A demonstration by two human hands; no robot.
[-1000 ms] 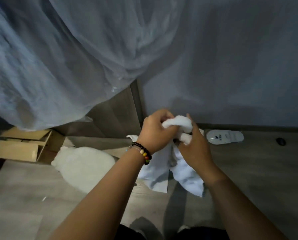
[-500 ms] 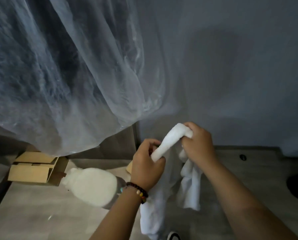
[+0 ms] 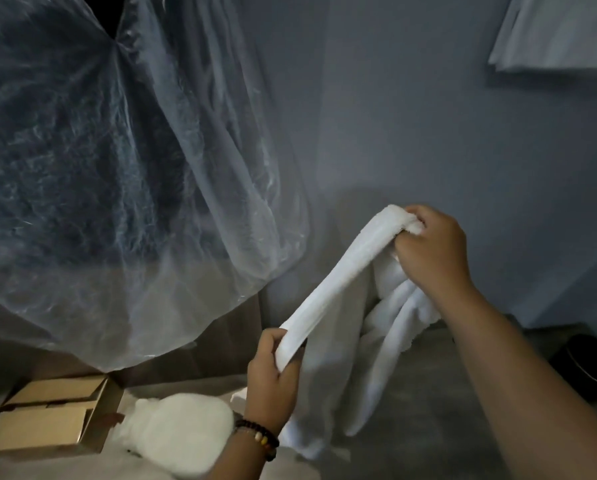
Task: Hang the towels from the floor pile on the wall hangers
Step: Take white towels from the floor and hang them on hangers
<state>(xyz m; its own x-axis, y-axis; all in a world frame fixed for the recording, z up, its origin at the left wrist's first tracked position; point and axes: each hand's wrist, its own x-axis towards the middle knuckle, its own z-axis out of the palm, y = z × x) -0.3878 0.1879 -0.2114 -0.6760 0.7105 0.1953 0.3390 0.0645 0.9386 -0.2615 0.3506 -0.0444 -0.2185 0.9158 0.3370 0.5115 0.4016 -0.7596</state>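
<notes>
Head view. Item: white towel, held in the air before the grey wall, its top edge stretched on a slant between my hands. My right hand gripped the upper end; my left hand, beaded bracelet at the wrist, gripped the lower end. Remaining cloth hung towards the floor. Also present: white towel pile on the floor; cardboard box beside it; clear plastic sheet hanging at left.
</notes>
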